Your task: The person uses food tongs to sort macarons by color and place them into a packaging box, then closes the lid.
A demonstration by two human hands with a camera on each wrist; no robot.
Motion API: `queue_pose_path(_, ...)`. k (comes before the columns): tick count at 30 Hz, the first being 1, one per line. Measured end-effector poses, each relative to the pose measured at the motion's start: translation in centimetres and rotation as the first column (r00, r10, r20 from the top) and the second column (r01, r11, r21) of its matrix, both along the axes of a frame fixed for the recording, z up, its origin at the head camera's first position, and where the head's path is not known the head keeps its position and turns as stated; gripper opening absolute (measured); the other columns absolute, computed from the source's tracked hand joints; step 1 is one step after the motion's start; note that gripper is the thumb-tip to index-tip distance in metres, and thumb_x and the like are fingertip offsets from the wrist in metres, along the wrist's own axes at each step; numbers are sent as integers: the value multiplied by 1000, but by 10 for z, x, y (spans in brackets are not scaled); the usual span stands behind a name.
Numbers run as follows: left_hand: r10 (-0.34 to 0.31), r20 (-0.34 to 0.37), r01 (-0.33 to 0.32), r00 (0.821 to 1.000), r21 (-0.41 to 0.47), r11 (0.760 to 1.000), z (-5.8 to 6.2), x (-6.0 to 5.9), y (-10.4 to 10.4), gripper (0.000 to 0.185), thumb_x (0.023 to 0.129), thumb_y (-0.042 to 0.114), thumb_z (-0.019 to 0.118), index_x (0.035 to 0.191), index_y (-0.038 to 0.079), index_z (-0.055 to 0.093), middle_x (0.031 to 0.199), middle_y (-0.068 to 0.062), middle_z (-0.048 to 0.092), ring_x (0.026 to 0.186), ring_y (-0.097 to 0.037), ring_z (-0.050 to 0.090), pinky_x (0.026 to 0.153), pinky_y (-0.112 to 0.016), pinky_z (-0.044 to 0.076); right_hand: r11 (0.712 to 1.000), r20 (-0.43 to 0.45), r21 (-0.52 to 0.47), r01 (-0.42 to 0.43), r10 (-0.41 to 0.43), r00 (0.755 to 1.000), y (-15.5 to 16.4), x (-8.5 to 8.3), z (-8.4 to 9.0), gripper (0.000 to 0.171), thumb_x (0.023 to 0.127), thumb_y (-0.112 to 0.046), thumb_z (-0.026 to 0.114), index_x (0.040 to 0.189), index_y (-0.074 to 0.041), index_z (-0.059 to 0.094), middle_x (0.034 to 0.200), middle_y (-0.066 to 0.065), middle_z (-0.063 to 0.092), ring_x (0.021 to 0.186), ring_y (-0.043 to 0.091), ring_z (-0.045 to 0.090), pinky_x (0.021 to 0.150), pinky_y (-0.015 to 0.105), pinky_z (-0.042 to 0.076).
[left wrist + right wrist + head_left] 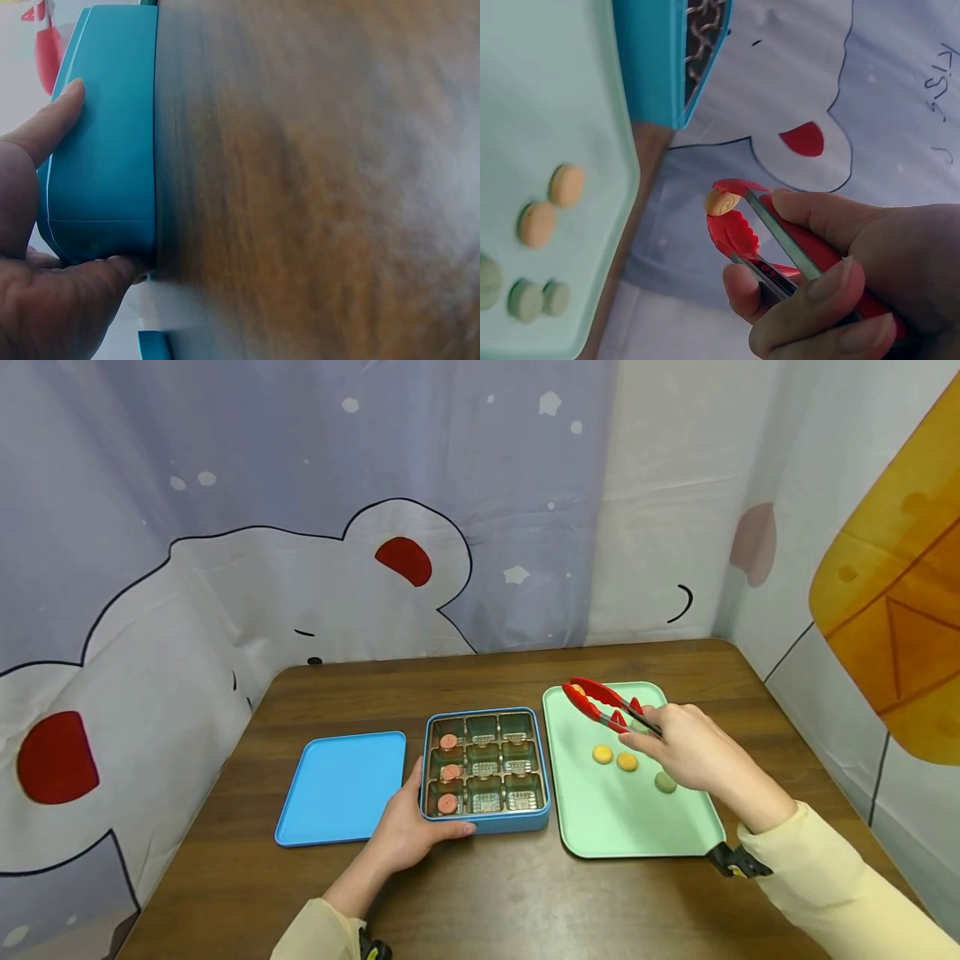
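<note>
My left hand (408,831) grips the front left corner of a blue box (491,825), its thumb along the front wall. Inside is a gold divided insert; three pink round pieces (447,803) sit in its left column, one per compartment. My right hand (693,752) holds red-tipped tongs (606,695) over the back of a pale green tray (592,831). Between the tong tips is a yellow round piece (720,202), raised off the tray. Two more yellow pieces (602,754) lie on the tray, with green round pieces (526,301) near them, partly hidden by the hand in the head view.
A flat blue lid (341,789) lies left of the box on the brown wooden table (510,893). The tray stands close against the box's right side. A printed cloth (525,527) hangs behind the table and at both sides.
</note>
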State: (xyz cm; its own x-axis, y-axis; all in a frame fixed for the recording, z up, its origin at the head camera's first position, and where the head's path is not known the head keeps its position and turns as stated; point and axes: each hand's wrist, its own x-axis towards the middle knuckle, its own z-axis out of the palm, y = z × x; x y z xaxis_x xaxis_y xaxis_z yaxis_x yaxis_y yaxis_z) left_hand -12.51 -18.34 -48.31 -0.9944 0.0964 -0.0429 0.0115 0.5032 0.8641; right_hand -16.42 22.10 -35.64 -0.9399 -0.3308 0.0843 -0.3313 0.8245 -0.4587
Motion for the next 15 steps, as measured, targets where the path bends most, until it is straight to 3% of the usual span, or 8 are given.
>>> queue_pose_path(15,-13,-17,13,1000,-3,1000,0,0,-1,134,69,44,102,172,23,18,137,4,67,115,-18,68,100,-54,50,994,-32,-31,-103,102,994,-54,-10,16,28,103,-32,72,83,-14,62,61,-3,51,55,14,50,55,33,44)
